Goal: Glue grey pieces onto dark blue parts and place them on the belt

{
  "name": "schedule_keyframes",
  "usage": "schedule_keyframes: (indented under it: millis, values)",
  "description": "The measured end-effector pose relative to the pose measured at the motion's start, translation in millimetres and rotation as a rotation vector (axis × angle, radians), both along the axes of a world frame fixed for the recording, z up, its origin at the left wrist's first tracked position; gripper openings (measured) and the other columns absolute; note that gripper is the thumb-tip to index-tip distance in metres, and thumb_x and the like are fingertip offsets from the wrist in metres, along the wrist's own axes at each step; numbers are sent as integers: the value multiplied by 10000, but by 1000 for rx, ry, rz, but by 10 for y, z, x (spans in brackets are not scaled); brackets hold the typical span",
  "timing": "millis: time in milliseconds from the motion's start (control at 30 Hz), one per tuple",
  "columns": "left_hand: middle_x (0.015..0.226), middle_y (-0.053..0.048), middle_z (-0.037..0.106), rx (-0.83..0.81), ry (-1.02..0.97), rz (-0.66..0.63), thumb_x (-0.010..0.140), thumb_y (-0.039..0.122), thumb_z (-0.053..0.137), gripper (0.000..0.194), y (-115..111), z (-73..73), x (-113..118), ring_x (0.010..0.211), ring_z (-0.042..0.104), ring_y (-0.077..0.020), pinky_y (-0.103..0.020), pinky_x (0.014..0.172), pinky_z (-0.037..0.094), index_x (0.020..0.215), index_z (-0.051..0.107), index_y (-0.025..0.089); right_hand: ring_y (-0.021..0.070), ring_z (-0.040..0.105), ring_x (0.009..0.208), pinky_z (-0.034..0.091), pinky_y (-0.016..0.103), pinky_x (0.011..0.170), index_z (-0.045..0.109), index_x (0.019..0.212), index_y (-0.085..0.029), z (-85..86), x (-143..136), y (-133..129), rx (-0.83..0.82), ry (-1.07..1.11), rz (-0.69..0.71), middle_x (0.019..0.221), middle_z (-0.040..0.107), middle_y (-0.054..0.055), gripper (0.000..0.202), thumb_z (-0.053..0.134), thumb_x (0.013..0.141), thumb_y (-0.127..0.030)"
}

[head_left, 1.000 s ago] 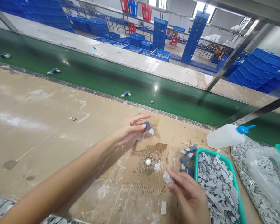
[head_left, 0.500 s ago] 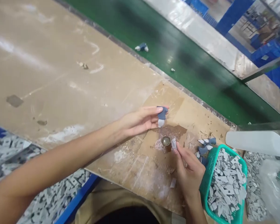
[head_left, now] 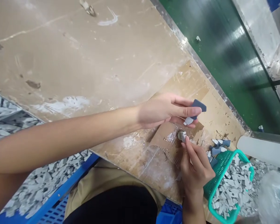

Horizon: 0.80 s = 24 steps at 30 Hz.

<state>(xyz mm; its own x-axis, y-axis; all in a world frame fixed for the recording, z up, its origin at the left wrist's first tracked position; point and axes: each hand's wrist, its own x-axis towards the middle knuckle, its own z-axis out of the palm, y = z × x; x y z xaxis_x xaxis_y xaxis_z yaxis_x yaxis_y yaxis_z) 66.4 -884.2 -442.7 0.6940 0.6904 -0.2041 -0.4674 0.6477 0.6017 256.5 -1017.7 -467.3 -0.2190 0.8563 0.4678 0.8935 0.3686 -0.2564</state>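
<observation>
My left hand point(head_left: 177, 110) pinches a dark blue plastic piece point(head_left: 199, 105) between thumb and fingers. A light grey part point(head_left: 189, 120) sticks out below the blue piece. Closer to me, my right hand point(head_left: 197, 168) grips a small light grey plastic piece point(head_left: 183, 137) with thumb and fingertips. That grey piece is over a small round metal cap point(head_left: 179, 134), partly covered by it, on a worn cardboard patch point(head_left: 162, 137). Whether the piece touches the cap, I cannot tell.
A green basket point(head_left: 210, 189) of grey pieces stands right of my right hand. Several blue-and-grey pieces point(head_left: 216, 151) lie behind it, near a white bottle point(head_left: 261, 147). Blue crates point(head_left: 53, 199) of grey pieces sit at lower left. A green belt point(head_left: 214, 40) runs beyond the table edge.
The camera view has turned and shifted. My left hand has tilted the blue piece and turned its back up. My right hand has brought the grey piece over the round cap.
</observation>
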Motion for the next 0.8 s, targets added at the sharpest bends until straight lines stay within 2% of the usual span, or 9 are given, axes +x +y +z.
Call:
schedule_keyframes:
  millis: [167,400,567,633,800]
  values:
    - [853,-25,716,42,50,9,818,158,734,121,-18,6,-11,816,687,-134,-287,843,569,933,763,133,156,718,774,592,279,736,624,1358,-296,13,-15,4,-7,-44,0,929,755,31,554,669,885,-11]
    - [903,-21,758,154,189,42,766,151,759,127,-18,-22,10,932,706,-171,-296,905,552,893,766,150,155,721,789,601,290,749,608,1375,-295,28,-28,14,-24,-43,6,953,757,33,537,645,908,-32]
    - [861,-30,773,250,300,80,725,141,782,145,-25,-76,33,850,724,-166,-312,904,563,868,758,139,152,712,832,601,303,764,614,1364,-302,61,-51,23,-47,60,9,987,751,36,582,648,882,23]
    - [846,-36,778,301,354,67,710,153,791,144,-47,-93,44,819,733,-179,-322,866,579,849,756,145,159,713,838,601,310,741,650,1318,-319,102,-48,9,-36,165,-37,991,750,32,546,654,882,10]
    - [832,-50,786,409,433,2,720,211,781,104,-179,-116,104,783,750,-203,-302,746,595,811,751,170,185,693,781,580,344,673,747,1165,-310,262,-41,-58,5,468,-260,894,735,33,320,667,914,-128]
